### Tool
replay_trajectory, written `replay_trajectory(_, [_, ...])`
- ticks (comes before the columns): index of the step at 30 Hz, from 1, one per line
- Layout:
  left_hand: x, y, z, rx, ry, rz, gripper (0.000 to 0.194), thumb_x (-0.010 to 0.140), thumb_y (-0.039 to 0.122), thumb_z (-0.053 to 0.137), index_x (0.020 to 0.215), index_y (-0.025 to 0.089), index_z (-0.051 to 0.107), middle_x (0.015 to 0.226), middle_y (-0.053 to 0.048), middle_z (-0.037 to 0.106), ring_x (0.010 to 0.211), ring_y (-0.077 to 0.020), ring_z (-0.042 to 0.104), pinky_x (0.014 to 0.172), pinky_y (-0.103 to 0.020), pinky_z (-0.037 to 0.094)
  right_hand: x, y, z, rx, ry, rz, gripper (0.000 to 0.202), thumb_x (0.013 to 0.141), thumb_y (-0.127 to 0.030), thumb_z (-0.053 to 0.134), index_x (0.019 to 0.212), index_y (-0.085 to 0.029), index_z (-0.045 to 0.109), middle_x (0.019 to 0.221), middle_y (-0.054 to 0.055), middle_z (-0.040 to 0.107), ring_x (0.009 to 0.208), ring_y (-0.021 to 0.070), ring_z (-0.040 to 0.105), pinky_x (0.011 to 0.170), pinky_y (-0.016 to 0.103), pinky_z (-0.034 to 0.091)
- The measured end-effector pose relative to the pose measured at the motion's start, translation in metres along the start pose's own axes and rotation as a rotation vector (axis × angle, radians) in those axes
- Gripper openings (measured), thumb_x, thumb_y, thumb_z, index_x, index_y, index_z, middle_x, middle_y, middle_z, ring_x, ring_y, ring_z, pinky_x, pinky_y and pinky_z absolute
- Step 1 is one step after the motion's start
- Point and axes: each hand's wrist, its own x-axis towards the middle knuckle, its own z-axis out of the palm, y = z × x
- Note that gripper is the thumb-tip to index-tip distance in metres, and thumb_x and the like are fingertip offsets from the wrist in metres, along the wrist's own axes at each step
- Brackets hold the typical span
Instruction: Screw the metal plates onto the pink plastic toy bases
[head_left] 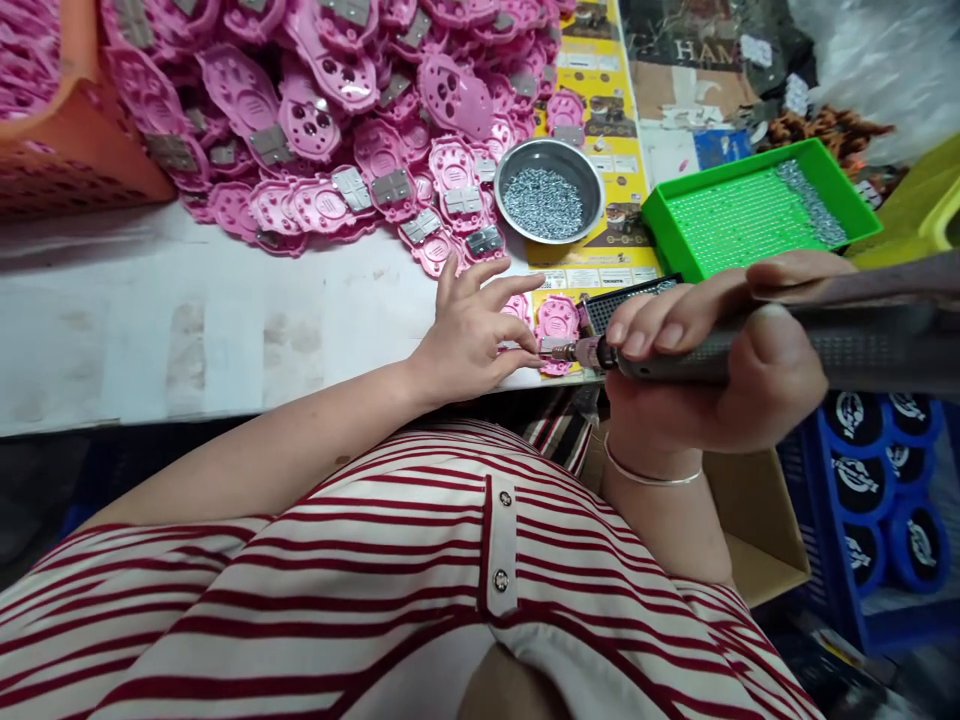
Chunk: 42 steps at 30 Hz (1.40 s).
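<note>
A shirt [360,580] with red and white stripes is nearest, made of soft cloth.

Past it, one pink shell [557,318] lies flat at the near edge of the bench [360,330]. Its long way runs away from the body, and the gray power driver [862,345] points across its near end. The shell is to the right of the left hand [469,335] and to the left of the right hand [765,385]. The left hand is nearer.

The left thumb and pointer finger almost meet at the driver's thin metal tip, with the other fingers spread wide. I can't tell if they pinch anything. The right hand is wrapped around the driver.

The shell is shiny, bumpy plastic with wavy edges. Behind are a round metal bowl [589,190] of tiny silver screws [544,203], a big heap of pink shells [457,95] and a flat green tray [727,215].
</note>
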Motion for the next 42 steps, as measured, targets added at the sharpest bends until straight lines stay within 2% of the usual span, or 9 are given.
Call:
replay_trajectory(3, [0.011, 0.009, 0.001, 0.002, -0.011, 0.019, 0.018, 0.08, 0.046, 0.077, 0.077, 0.029, 0.075, 0.143, 0.003, 0.058, 0.143, -0.0316, 0.035, 0.122, -0.063, 0.007, -0.005, -0.013, -0.02, -0.018, 0.164, -0.076, 0.004, 0.079, -0.032, 0.061, 0.081, -0.028, 0.061, 0.05, -0.009, 0.04, 0.034, 0.009, 0.04, 0.036, 0.027, 0.043])
replay_trajectory(6, [0.033, 0.024, 0.008, -0.005, -0.043, 0.086, 0.019, 0.079, 0.046, 0.079, 0.078, 0.028, 0.075, 0.144, 0.002, 0.057, 0.143, -0.0319, 0.034, 0.122, -0.062, 0.007, -0.014, -0.022, -0.046, -0.042, 0.295, -0.117, 0.011, 0.076, -0.028, 0.06, 0.085, -0.027, 0.067, 0.05, -0.008, 0.042, 0.036, 0.0087, 0.04, 0.037, 0.026, 0.042])
replay_trajectory(14, [0.093, 0.061, 0.048, 0.063, -0.16, 0.155, 0.019, 0.083, 0.043, 0.076, 0.097, 0.03, 0.077, 0.143, -0.002, 0.057, 0.144, -0.0351, 0.034, 0.123, -0.064, 0.004, -0.035, -0.028, -0.093, -0.102, 0.484, -0.117, 0.016, 0.069, -0.023, 0.066, 0.084, -0.023, 0.069, 0.045, -0.009, 0.048, 0.033, 0.009, 0.042, 0.035, 0.025, 0.043])
replay_trajectory(18, [0.092, 0.054, 0.052, 0.124, -0.182, 0.151, 0.044, 0.082, 0.05, 0.075, 0.119, 0.028, 0.071, 0.144, -0.006, 0.056, 0.142, -0.036, 0.037, 0.121, -0.068, 0.006, -0.042, -0.027, -0.101, -0.218, 0.515, -0.11, 0.018, 0.071, -0.022, 0.072, 0.088, -0.021, 0.07, 0.049, -0.008, 0.055, 0.037, 0.0094, 0.049, 0.037, 0.024, 0.046])
replay_trajectory(24, [0.06, 0.034, 0.048, 0.2, -0.066, 0.158, 0.049, 0.086, 0.049, 0.071, 0.128, 0.025, 0.064, 0.141, -0.009, 0.059, 0.133, -0.0323, 0.047, 0.119, -0.067, 0.016, -0.049, -0.02, -0.109, -0.423, 0.604, -0.242, 0.038, 0.073, -0.029, 0.081, 0.107, -0.02, 0.069, 0.061, -0.006, 0.064, 0.045, 0.0081, 0.056, 0.045, 0.023, 0.053])
replay_trajectory(28, [0.05, 0.032, 0.055, 0.222, -0.034, 0.334, 0.037, 0.082, 0.049, 0.076, 0.112, 0.028, 0.072, 0.133, -0.006, 0.064, 0.129, -0.031, 0.051, 0.118, -0.065, 0.019, -0.047, -0.02, -0.112, -0.507, 0.672, -0.193, 0.032, 0.067, -0.023, 0.084, 0.096, -0.018, 0.07, 0.075, -0.002, 0.07, 0.045, 0.0075, 0.057, 0.043, 0.023, 0.051])
replay_trajectory(32, [0.057, 0.034, 0.067, 0.346, -0.045, 0.571, 0.008, 0.088, 0.031, 0.07, 0.089, 0.025, 0.075, 0.095, 0.0, 0.073, 0.1, -0.0225, 0.063, 0.118, -0.061, 0.024, -0.05, -0.023, -0.112, -0.561, 0.695, -0.12, 0.03, 0.068, -0.026, 0.083, 0.092, -0.014, 0.07, 0.061, -0.002, 0.064, 0.042, 0.0105, 0.056, 0.042, 0.026, 0.051])
replay_trajectory(37, [0.07, 0.037, 0.07, 0.438, 0.056, 0.95, 0.03, 0.096, 0.014, 0.052, 0.07, 0.022, 0.065, 0.068, 0.004, 0.063, 0.069, -0.0136, 0.058, 0.107, -0.042, 0.043, -0.055, -0.024, -0.113, -0.582, 0.714, -0.091, 0.026, 0.066, -0.027, 0.084, 0.085, -0.015, 0.071, 0.065, 0.0, 0.064, 0.045, 0.0117, 0.059, 0.045, 0.028, 0.054])
replay_trajectory(42, [0.068, 0.036, 0.058, 0.447, 0.103, 1.015, 0.03, 0.097, 0.014, 0.05, 0.07, 0.022, 0.062, 0.068, 0.004, 0.063, 0.068, -0.013, 0.057, 0.106, -0.037, 0.043, -0.053, -0.027, -0.115, -0.618, 0.729, -0.087, 0.022, 0.067, -0.028, 0.082, 0.08, -0.015, 0.07, 0.062, 0.0, 0.063, 0.044, 0.0129, 0.058, 0.044, 0.03, 0.052])
